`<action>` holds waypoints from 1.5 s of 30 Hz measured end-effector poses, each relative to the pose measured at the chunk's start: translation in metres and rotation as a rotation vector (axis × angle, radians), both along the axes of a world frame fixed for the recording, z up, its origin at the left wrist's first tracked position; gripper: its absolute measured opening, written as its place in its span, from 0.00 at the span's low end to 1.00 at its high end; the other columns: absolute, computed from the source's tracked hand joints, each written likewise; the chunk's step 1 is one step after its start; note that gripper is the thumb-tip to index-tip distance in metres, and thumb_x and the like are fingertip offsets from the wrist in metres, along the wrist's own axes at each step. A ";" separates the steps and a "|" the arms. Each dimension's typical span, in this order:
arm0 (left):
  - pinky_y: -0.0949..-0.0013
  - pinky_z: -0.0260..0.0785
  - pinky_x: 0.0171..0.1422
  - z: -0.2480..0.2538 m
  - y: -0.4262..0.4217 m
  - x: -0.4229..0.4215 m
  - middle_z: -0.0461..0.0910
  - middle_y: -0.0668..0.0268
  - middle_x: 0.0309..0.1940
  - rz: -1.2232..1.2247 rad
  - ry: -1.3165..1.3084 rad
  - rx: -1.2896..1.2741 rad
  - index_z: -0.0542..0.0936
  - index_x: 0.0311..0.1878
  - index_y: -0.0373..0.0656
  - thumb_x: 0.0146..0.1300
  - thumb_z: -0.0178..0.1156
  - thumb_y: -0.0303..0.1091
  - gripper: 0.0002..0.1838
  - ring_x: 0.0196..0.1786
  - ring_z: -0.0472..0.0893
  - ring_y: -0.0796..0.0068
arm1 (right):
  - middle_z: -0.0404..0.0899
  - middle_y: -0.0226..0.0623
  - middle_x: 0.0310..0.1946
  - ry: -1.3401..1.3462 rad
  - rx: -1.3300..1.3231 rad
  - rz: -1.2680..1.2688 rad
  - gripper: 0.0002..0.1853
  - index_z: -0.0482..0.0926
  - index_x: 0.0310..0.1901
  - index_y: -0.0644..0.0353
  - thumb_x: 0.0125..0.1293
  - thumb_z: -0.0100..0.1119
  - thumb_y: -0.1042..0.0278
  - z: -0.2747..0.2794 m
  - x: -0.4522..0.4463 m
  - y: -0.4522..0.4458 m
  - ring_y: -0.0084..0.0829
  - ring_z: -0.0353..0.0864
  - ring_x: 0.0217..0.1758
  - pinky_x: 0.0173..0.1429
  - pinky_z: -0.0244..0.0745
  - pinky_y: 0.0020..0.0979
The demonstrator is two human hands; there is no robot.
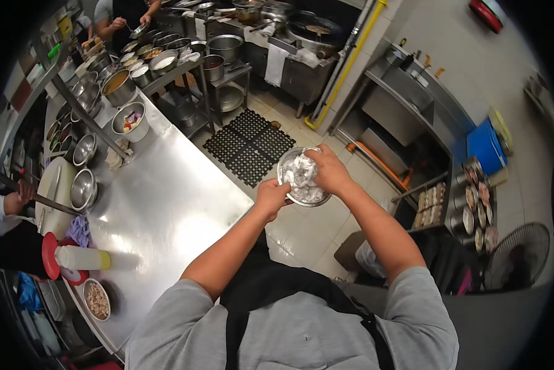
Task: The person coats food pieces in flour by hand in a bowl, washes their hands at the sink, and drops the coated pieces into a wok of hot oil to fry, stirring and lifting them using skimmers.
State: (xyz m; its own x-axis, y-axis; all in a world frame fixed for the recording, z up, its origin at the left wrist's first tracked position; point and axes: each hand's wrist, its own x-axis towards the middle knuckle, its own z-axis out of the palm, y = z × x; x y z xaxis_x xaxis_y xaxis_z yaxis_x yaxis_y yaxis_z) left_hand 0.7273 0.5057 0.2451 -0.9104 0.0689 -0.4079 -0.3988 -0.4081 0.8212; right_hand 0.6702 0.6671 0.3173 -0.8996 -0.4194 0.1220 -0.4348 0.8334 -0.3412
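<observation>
A round metal bowl [313, 202] is held out in front of my body, above the floor and beyond the corner of the steel table. Inside it lie pieces coated in white powder [303, 172]; what is under the coating I cannot make out. My left hand [272, 198] grips the bowl's near-left rim, thumb on the edge. Over the right side of the bowl, my right hand [329, 169] reaches in, its fingers bent down into the coated pieces and partly hidden by the hand itself.
On the steel table [166, 197] stand a bowl of chopped vegetables [130, 121], a squeeze bottle [83, 258] and a bowl of chopped meat [96, 300]. A black rubber mat [249, 148] lies on the floor. Co-workers' hands [120, 23] show at the upper left. A fan [517, 256] stands right.
</observation>
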 end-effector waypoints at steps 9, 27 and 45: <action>0.66 0.78 0.42 -0.008 -0.023 -0.141 0.81 0.63 0.34 0.085 0.012 0.123 0.77 0.38 0.36 0.56 0.52 0.24 0.08 0.35 0.81 0.73 | 0.66 0.50 0.61 -0.505 -0.036 0.044 0.40 0.69 0.59 0.61 0.36 0.68 0.72 0.033 -0.179 -0.035 0.39 0.68 0.63 0.63 0.65 0.35; 0.78 0.70 0.28 -0.020 0.044 -0.478 0.81 0.66 0.31 0.177 -0.002 0.040 0.79 0.35 0.38 0.56 0.53 0.24 0.06 0.28 0.79 0.81 | 0.72 0.48 0.51 -0.196 -0.044 0.299 0.39 0.68 0.58 0.63 0.38 0.68 0.70 0.005 -0.520 0.043 0.46 0.70 0.57 0.61 0.67 0.36; 0.73 0.76 0.36 -0.013 -0.009 -0.771 0.82 0.63 0.35 0.029 0.011 0.092 0.78 0.40 0.35 0.58 0.53 0.24 0.08 0.34 0.82 0.75 | 0.78 0.52 0.41 -0.030 -0.223 -0.100 0.23 0.78 0.46 0.61 0.43 0.63 0.75 0.019 -0.785 0.010 0.49 0.77 0.48 0.52 0.72 0.36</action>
